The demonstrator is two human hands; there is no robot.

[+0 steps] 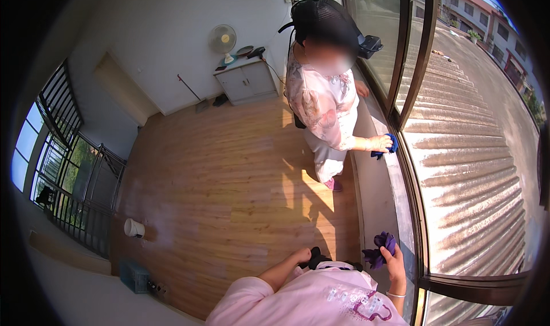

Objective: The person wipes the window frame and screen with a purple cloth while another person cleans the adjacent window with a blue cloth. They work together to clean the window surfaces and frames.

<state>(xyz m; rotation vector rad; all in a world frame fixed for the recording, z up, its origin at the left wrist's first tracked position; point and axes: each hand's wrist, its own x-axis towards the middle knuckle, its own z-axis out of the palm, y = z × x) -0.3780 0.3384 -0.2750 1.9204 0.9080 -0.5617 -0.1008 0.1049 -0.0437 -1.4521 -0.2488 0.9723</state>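
Observation:
My right hand (394, 260) grips a crumpled purple cloth (382, 249) above the inner edge of the window sill (397, 188). My left hand (303, 254) is beside a black item (317, 257) at my waist; whether its fingers hold it is unclear. Ahead of me a person (322, 98) in a black cap stands by the window and presses a dark blue cloth (390, 145) on the same sill. That person's other hand is near the window frame.
The sliding window's metal frame (417, 223) runs along my right, with a corrugated roof (464, 167) outside. A white cabinet (247, 82) holding a fan (223, 40) stands at the far wall. On the wooden floor are a white bucket (134, 228) and a blue crate (135, 276).

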